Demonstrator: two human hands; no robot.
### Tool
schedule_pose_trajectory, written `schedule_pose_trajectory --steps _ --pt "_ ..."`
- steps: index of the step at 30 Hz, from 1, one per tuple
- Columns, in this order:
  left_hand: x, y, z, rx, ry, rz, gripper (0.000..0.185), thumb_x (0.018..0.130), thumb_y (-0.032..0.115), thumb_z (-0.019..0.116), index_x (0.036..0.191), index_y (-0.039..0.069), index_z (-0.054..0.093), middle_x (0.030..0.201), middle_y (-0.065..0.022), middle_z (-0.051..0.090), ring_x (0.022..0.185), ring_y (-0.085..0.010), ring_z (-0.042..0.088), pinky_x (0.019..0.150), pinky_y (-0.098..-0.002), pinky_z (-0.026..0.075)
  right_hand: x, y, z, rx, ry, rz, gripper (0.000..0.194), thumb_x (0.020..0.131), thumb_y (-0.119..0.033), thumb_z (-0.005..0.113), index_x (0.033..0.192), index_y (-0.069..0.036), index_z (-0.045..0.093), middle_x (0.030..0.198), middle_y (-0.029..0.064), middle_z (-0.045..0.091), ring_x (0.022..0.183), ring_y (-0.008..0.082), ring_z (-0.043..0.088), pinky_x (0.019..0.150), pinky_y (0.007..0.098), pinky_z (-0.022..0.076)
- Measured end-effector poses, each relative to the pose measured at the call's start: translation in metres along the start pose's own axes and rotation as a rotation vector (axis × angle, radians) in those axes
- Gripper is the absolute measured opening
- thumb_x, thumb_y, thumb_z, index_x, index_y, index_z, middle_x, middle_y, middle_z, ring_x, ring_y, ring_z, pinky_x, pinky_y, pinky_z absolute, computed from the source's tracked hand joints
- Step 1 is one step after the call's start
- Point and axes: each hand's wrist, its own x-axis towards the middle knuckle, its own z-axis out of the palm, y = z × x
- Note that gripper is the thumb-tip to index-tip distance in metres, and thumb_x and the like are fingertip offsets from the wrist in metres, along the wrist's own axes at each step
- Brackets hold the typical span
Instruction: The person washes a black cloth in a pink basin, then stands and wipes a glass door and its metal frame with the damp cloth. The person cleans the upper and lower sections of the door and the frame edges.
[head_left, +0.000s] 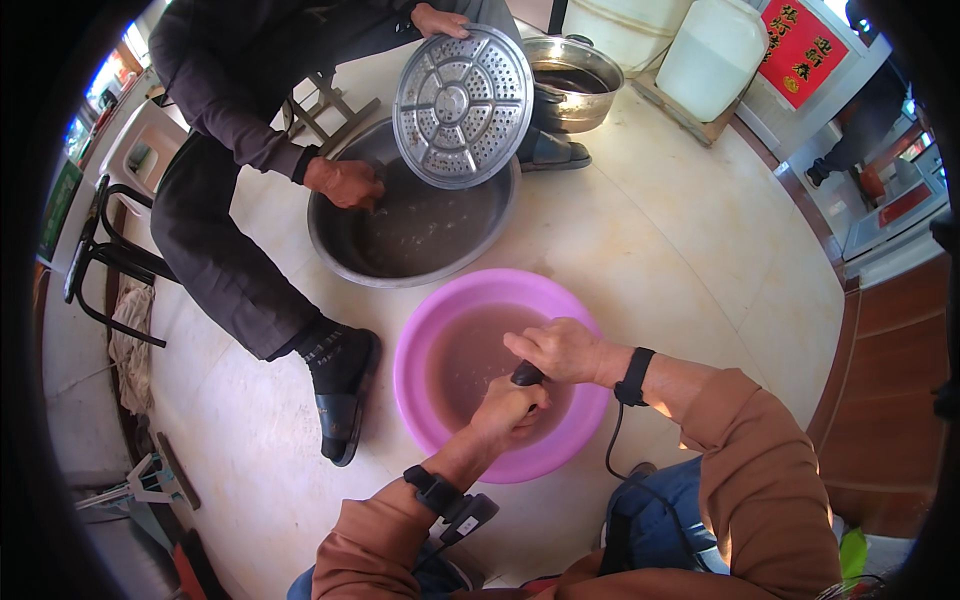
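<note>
A pink plastic basin (415, 375) of cloudy water stands on the floor before me. Over the water, my left hand (506, 411) grips a dark handle-like object (527, 373), whose lower part is hidden by the fingers. My right hand (556, 349) is just above it, fingers curled close to the object's upper end; what lies inside those fingers is hidden. Across from me, another person's hand (349, 182) reaches over a grey metal basin (405, 282) of murky water. That person's other hand (441, 20) holds a perforated metal steamer plate (451, 105) upright at its rim.
A metal pot (577, 112) with dark contents sits behind the steamer plate. Beyond it is a translucent plastic container (709, 64). The other person's slippered foot (341, 420) rests left of the pink basin. Further left are a black-framed chair (112, 255) and a mop head (154, 476).
</note>
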Motion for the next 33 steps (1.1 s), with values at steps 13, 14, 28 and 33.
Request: schedule_pose_trajectory --steps 13,14,28,33 --pt "0.006 0.027 -0.017 0.238 0.211 0.192 0.051 0.077 0.010 0.074 0.118 0.002 0.045 0.088 -0.0068 0.054 0.058 -0.0116 0.051 0.046 -0.0255 0.042 0.021 -0.006 -0.029 0.169 -0.230 0.389 0.032 0.068 -0.018 0.073 0.090 -0.005 0.053 0.085 0.0149 0.060 0.076 0.0337 0.062 0.064 0.0429 0.0502" --pt "0.003 0.031 -0.019 0.215 0.237 0.235 0.055 0.077 0.012 0.074 0.122 0.003 0.043 0.095 -0.0085 0.054 0.061 -0.0126 0.054 0.049 -0.0264 0.045 0.023 -0.008 -0.033 0.204 -0.218 0.437 0.033 0.068 -0.018 0.073 0.090 -0.005 0.053 0.085 0.0159 0.060 0.077 0.0353 0.062 0.066 0.0441 0.0499" --pt "-0.129 0.049 0.051 -0.245 0.201 0.373 0.062 0.087 0.010 0.065 0.139 0.005 0.032 0.125 -0.0132 0.047 0.110 -0.0230 0.052 0.085 -0.0352 0.052 0.045 -0.092 -0.156 0.776 -0.171 0.619 0.037 0.076 -0.025 0.075 0.097 0.000 0.058 0.093 0.0218 0.061 0.088 0.0393 0.059 0.075 0.0427 0.0473" --pt "-0.192 0.063 0.085 -0.304 0.279 0.397 0.063 0.082 0.000 0.064 0.138 0.005 0.036 0.124 -0.0116 0.049 0.109 -0.0212 0.052 0.088 -0.0318 0.048 0.053 -0.128 -0.220 0.917 -0.141 0.770 0.041 0.079 -0.024 0.074 0.108 0.002 0.059 0.098 0.0188 0.064 0.090 0.0295 0.062 0.077 0.0367 0.0486"
